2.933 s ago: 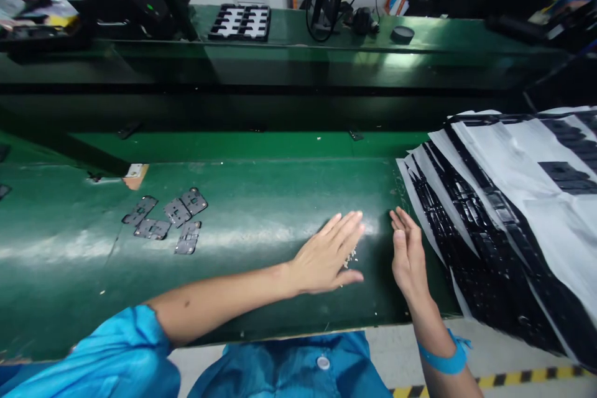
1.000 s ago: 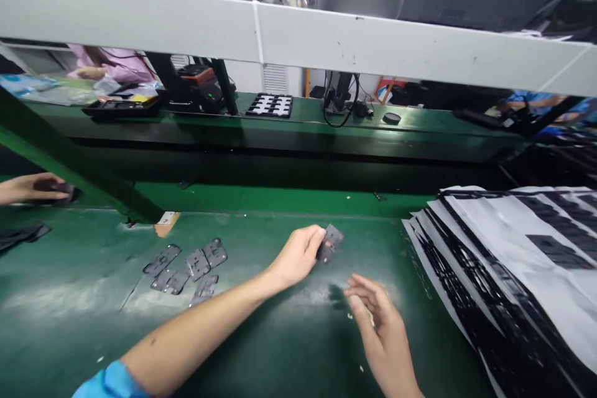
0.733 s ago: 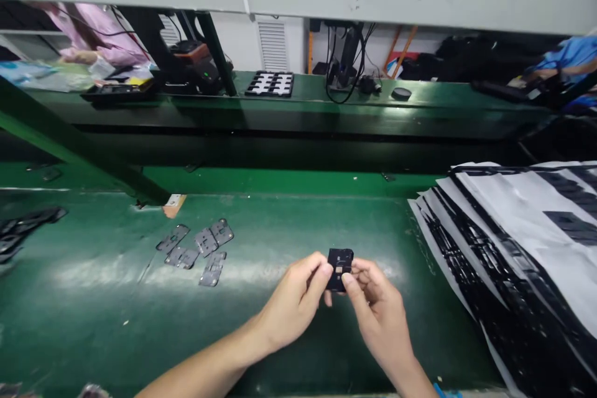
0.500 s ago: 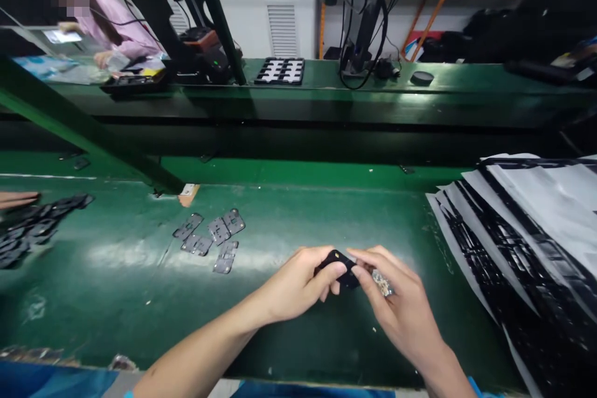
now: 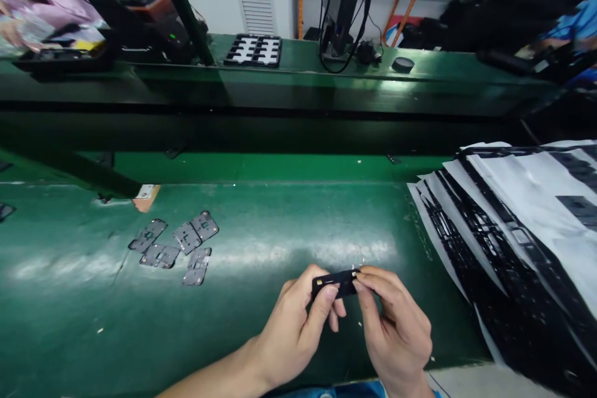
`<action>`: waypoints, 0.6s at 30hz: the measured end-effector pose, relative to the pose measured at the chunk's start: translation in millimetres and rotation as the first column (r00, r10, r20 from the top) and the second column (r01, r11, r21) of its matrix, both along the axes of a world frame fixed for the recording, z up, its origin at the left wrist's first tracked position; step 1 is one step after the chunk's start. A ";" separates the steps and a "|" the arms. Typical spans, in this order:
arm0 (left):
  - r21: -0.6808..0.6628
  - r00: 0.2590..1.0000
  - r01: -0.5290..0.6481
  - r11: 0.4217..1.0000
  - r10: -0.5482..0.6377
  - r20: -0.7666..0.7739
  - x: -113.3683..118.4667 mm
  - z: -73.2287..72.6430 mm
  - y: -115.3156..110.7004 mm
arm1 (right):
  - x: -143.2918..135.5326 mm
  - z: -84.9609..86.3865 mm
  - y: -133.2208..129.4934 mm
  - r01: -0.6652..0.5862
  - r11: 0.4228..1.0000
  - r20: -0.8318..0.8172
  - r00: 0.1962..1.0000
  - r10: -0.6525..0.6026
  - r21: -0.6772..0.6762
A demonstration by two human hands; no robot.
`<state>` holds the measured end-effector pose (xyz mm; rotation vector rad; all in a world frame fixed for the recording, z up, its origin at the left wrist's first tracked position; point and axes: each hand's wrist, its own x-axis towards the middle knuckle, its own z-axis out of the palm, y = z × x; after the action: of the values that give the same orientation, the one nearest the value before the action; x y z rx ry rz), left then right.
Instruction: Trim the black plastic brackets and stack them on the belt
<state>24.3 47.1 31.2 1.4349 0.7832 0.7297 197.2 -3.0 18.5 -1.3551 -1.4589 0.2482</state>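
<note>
Black flat part point(image 5: 336, 283), small and thin, sits pinched between both hands just above the near edge of the green work surface point(image 5: 280, 242). The left hand point(image 5: 298, 329) closes thumb and forefinger on its left end, with the other fingers curled under; the right hand point(image 5: 396, 329) grips the right end with its fingertips point(image 5: 361, 273) in the same way. The part is seen almost edge-on, lying level, with a pale spot near its left end.

Around the hands the green surface lies open: bare mat reaches left, and ahead as far as the raised step at the back. The near edge runs just under the wrists, so little room is left on that side.

To the right, close by the right hand, a fanned stack of black trays with white sheets point(image 5: 508, 224) overhangs the surface and closes off that flank. Well off to the left lies a loose cluster of grey flat plates point(image 5: 180, 242), five or so, some overlapping. Beyond them a slanted green frame bar point(image 5: 69, 165) meets the surface beside a small tan block point(image 5: 145, 196).

Across the dark gap, on the far green bench point(image 5: 326, 74), stand a black compartment tray point(image 5: 253, 50), a monitor stand with cables point(image 5: 342, 25) and a round black cap point(image 5: 403, 64).
</note>
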 end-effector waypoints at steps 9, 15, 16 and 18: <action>-0.042 0.999 0.037 0.998 -0.038 -0.037 0.7 2.5 -6.5 | 2.4 7.5 0.0 -0.011 0.999 0.071 0.997 0.009 0.033; -0.055 0.998 0.042 0.998 -0.044 -0.039 2.7 2.8 -9.6 | 5.7 4.2 -3.0 -0.028 0.998 0.080 0.996 0.024 0.048; -0.054 0.998 0.042 0.998 -0.044 -0.040 2.9 3.6 -9.8 | 6.1 3.1 -4.2 -0.029 0.998 0.084 0.996 0.025 0.053; -0.052 0.998 0.045 0.998 -0.047 -0.042 3.1 5.2 -10.5 | 6.9 0.7 -7.1 -0.028 0.998 0.089 0.996 0.023 0.054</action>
<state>27.4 36.6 36.4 1.4223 0.7940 0.6409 204.1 -10.1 19.3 -1.3174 -1.5460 0.1648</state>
